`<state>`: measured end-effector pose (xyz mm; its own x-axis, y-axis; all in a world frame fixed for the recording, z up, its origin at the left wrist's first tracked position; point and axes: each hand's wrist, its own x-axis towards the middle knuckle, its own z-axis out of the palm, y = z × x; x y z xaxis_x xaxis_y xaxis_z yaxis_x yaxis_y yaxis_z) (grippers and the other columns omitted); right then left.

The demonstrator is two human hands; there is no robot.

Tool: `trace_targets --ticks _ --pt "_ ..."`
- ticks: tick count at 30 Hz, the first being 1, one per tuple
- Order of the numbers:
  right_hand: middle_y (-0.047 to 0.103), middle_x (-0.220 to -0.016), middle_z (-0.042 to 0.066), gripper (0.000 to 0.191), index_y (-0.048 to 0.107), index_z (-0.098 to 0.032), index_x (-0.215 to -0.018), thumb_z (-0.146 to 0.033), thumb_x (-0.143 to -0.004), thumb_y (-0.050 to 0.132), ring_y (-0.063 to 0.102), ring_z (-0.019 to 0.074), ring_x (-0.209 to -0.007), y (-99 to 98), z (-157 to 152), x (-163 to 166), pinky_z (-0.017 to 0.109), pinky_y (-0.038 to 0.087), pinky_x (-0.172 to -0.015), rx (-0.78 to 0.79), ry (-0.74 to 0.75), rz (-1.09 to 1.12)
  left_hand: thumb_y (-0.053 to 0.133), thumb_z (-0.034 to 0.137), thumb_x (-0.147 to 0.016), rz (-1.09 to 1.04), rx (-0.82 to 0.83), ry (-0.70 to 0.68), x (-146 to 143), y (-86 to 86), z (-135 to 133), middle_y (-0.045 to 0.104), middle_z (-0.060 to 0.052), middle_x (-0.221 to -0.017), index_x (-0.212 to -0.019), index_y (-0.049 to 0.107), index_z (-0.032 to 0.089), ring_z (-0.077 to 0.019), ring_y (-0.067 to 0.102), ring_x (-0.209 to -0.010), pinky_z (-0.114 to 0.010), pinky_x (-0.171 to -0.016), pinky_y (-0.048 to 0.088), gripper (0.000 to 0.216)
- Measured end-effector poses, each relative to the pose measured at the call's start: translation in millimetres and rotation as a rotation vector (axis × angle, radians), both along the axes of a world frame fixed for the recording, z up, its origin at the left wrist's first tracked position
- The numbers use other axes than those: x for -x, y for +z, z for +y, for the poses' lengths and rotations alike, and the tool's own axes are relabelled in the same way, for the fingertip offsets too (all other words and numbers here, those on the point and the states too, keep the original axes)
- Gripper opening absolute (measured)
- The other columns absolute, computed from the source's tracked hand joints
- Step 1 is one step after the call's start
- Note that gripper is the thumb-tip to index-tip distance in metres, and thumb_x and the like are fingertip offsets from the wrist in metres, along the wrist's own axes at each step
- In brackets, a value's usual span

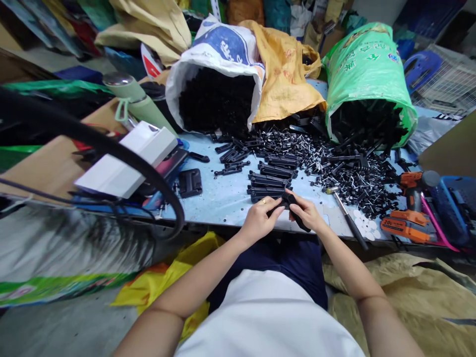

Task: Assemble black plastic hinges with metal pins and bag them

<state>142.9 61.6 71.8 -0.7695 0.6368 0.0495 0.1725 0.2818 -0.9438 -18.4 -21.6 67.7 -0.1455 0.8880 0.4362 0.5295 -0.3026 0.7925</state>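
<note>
Both my hands hold a black plastic part [298, 218] over the front edge of the table. The fingers of my left hand [262, 216] pinch its left end, and a ring shows on one finger. My right hand [305, 210] grips the other side, with the part's lower end sticking out beneath the palm. Just beyond my hands lies a row of long black plastic parts [273, 179], set side by side. Behind and to the right spreads a heap of small black pieces with metal pins [357, 186]. A hammer [345, 215] lies right of my right hand.
An orange cordless drill [411, 210] and a blue basket [448, 208] stand at right. White [174, 89], yellow [284, 74] and green sacks [372, 74] line the back. At left are a white box [126, 158], a green bottle [147, 106] and a black curved bar [148, 168].
</note>
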Motion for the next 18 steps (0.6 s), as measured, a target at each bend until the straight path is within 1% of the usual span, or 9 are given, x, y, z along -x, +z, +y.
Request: trace_targets --ticks 1,3,5,6,10,12,14,18 --pt "0.059 -0.087 0.003 0.056 0.041 -0.024 -0.134 -0.053 -0.085 0.042 0.053 0.0089 -0.056 2.4 3 -2 0.026 0.052 -0.056 -0.062 0.016 -0.010 0.048 0.033 -0.086 0.015 0.013 0.018 -1 0.2 -1 0.063 -0.006 -0.081 -0.102 0.065 0.016 -0.0148 0.060 -0.075 -0.026 -0.072 0.050 0.029" --pt "0.060 -0.094 0.005 0.054 0.047 -0.024 -0.129 -0.052 -0.084 0.047 0.057 0.0128 -0.069 7.5 7 -5 0.030 0.052 -0.067 -0.232 0.037 -0.023 0.047 0.034 -0.087 0.047 0.035 0.059 -6 -0.1 -3 0.063 -0.005 -0.084 -0.103 0.065 0.018 -0.0147 0.060 -0.076 -0.025 -0.072 0.050 0.029" --pt "0.061 -0.095 0.006 0.052 0.048 -0.023 -0.128 -0.050 -0.084 0.048 0.058 0.0160 -0.082 10.8 7 -6 0.033 0.050 -0.079 -0.366 0.035 -0.029 0.044 0.035 -0.088 0.067 0.018 0.107 -13 -0.4 -4 0.062 -0.005 -0.087 -0.108 0.062 0.019 -0.0148 0.061 -0.080 -0.025 -0.072 0.050 0.031" --pt "0.061 -0.095 0.006 0.051 0.047 -0.023 -0.129 -0.049 -0.085 0.047 0.058 0.0161 -0.083 11.1 5 -4 0.033 0.050 -0.080 -0.398 0.013 -0.024 0.043 0.034 -0.089 0.066 -0.012 0.139 -18 -0.3 -4 0.062 -0.005 -0.088 -0.111 0.061 0.019 -0.0148 0.060 -0.081 -0.025 -0.072 0.050 0.032" --pt "0.060 -0.093 0.006 0.050 0.041 -0.022 -0.133 -0.046 -0.090 0.038 0.057 0.0125 -0.068 3.0 -13 10 0.028 0.051 -0.071 -0.426 -0.167 0.051 0.037 0.027 -0.092 0.002 -0.200 0.314 -37 0.8 0 0.059 -0.006 -0.087 -0.122 0.052 0.019 -0.0133 0.058 -0.079 -0.024 -0.069 0.049 0.035" --pt "0.060 -0.095 0.007 0.050 0.040 -0.022 -0.134 -0.045 -0.090 0.036 0.057 0.0129 -0.069 -2.5 -21 16 0.028 0.051 -0.070 -0.452 -0.230 0.093 0.035 0.023 -0.092 -0.026 -0.280 0.360 -40 0.9 2 0.059 -0.007 -0.087 -0.124 0.051 0.019 -0.0129 0.057 -0.077 -0.024 -0.068 0.049 0.035" --pt "0.060 -0.098 0.008 0.051 0.038 -0.021 -0.135 -0.044 -0.090 0.037 0.057 0.0142 -0.073 -6.4 -26 18 0.029 0.051 -0.071 -0.468 -0.236 0.112 0.035 0.022 -0.092 -0.024 -0.317 0.338 -37 0.0 3 0.059 -0.006 -0.087 -0.122 0.052 0.019 -0.0130 0.057 -0.078 -0.025 -0.069 0.049 0.034" --pt "0.059 -0.097 0.008 0.053 0.034 -0.020 -0.138 -0.042 -0.090 0.039 0.057 0.0151 -0.074 -11.7 -28 16 0.030 0.052 -0.069 -0.465 -0.206 0.090 0.039 0.023 -0.091 0.015 -0.315 0.204 -24 -2.7 4 0.060 -0.005 -0.082 -0.115 0.057 0.018 -0.0125 0.057 -0.075 -0.024 -0.067 0.049 0.031"
